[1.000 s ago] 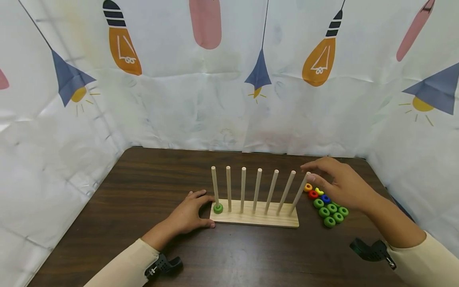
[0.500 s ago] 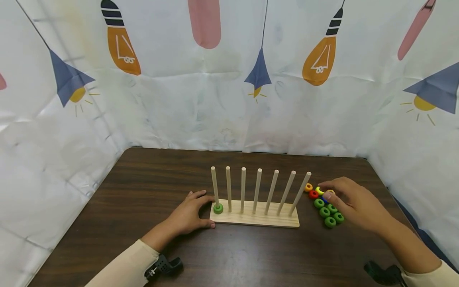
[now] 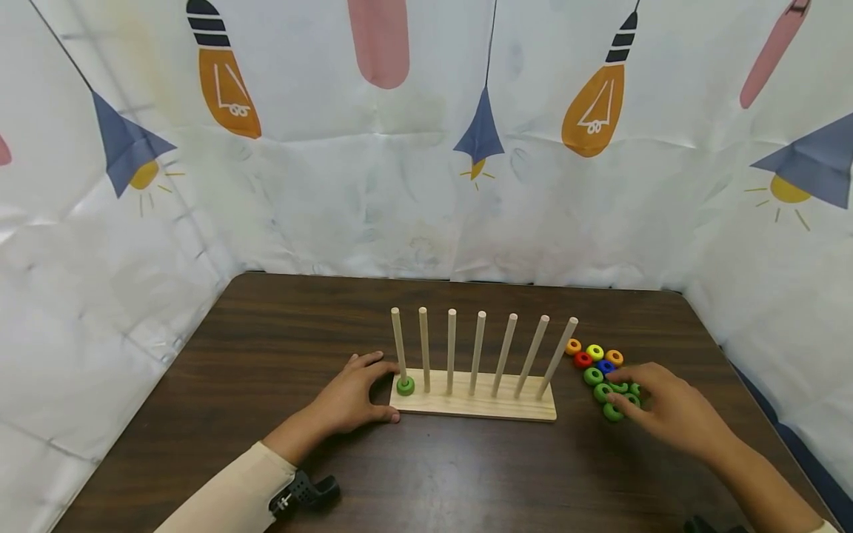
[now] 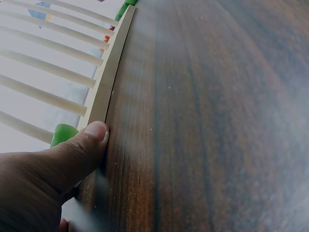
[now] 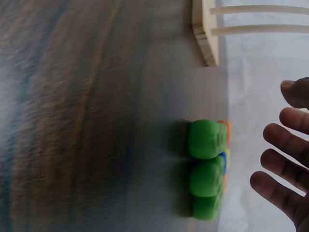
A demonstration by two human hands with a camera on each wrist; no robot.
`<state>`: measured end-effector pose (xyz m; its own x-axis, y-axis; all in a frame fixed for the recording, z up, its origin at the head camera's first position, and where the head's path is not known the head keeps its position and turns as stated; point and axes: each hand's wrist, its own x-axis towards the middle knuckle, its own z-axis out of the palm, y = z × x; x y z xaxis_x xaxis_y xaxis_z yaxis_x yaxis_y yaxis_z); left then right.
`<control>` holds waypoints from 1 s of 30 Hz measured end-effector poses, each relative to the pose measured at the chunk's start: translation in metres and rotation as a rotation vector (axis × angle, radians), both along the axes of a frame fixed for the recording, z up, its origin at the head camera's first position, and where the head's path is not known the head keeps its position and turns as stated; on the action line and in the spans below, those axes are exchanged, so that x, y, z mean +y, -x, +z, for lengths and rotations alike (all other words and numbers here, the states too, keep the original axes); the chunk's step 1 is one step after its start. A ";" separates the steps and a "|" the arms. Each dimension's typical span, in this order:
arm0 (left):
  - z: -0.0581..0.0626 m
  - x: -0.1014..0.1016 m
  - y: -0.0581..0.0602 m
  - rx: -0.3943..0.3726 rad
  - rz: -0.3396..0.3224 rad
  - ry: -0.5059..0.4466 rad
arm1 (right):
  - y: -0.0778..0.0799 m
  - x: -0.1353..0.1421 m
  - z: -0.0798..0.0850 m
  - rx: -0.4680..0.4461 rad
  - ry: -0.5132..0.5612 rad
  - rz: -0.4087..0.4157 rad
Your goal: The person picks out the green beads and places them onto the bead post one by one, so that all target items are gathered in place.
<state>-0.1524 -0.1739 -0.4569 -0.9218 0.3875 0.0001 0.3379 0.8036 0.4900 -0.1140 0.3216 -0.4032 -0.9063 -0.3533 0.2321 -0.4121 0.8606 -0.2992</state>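
Observation:
A wooden peg board [image 3: 466, 403] with several upright pegs stands mid-table. One green ring [image 3: 405, 386] sits at the foot of its leftmost peg. My left hand [image 3: 353, 396] grips the board's left end, the thumb [image 4: 79, 154] pressed to its front edge in the left wrist view and a finger at the back. To the right, my right hand [image 3: 680, 411] hovers over the clustered green rings [image 3: 593, 377], partly covering them. In the right wrist view, the right hand [image 5: 292, 150] has its fingers spread, holding nothing, apart from the green rings [image 5: 205, 140].
Behind the green rings lie a red ring [image 3: 583, 360], a blue ring [image 3: 606, 367], a yellow ring [image 3: 595, 352] and two orange rings [image 3: 614, 358]. The dark wooden table [image 3: 426, 481] meets a patterned white cloth [image 3: 373, 207] at the back and sides.
My right hand has moved from beside the rightmost peg, right and toward me, to above the green rings. The yellow and orange rings have come into view. My left hand stays put.

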 end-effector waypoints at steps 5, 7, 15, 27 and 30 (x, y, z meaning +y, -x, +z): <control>0.001 0.000 0.001 -0.001 -0.005 0.003 | -0.002 0.005 -0.010 0.015 -0.013 0.007; 0.001 0.000 0.001 -0.002 -0.005 0.002 | -0.001 0.007 -0.012 0.003 -0.012 0.011; 0.003 0.000 -0.001 -0.011 -0.004 -0.001 | -0.002 0.013 -0.023 -0.122 -0.042 -0.027; 0.004 0.001 -0.002 -0.006 -0.008 -0.002 | -0.005 0.015 -0.031 -0.094 -0.066 -0.024; 0.004 0.001 -0.002 -0.004 -0.011 -0.006 | -0.005 0.016 -0.032 -0.089 -0.069 -0.022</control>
<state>-0.1505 -0.1730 -0.4527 -0.9175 0.3976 -0.0013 0.3446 0.7967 0.4965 -0.1086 0.3373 -0.4350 -0.9299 -0.3454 0.1267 -0.3675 0.8889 -0.2737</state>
